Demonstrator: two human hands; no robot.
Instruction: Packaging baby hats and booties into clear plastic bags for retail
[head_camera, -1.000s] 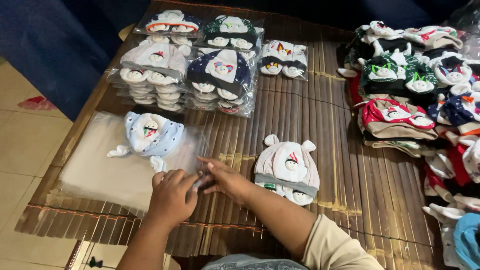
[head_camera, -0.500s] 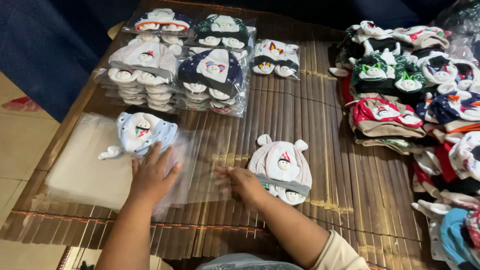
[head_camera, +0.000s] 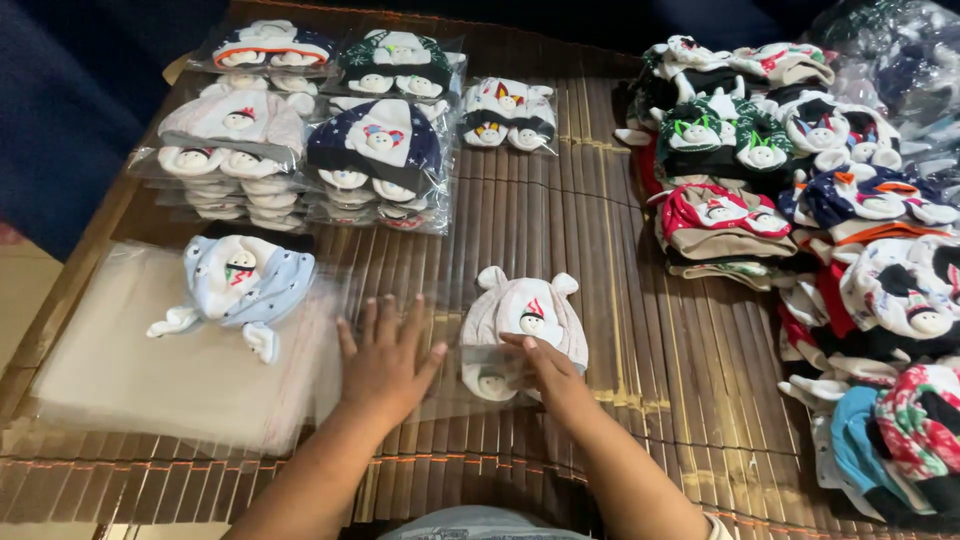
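My left hand (head_camera: 385, 360) lies flat and open on a clear plastic bag (head_camera: 400, 310) on the bench (head_camera: 600, 230), while my right hand (head_camera: 540, 365) grips the lower edge of a cream baby hat (head_camera: 525, 320) with small ears. The hat seems soft and light, best pinched at its brim; the bag looks slippery.

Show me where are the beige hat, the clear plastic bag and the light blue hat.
beige hat (head_camera: 525, 312), head view, on its crown.
clear plastic bag (head_camera: 448, 395), head view, on its flat middle.
light blue hat (head_camera: 245, 280), head view, on its front.
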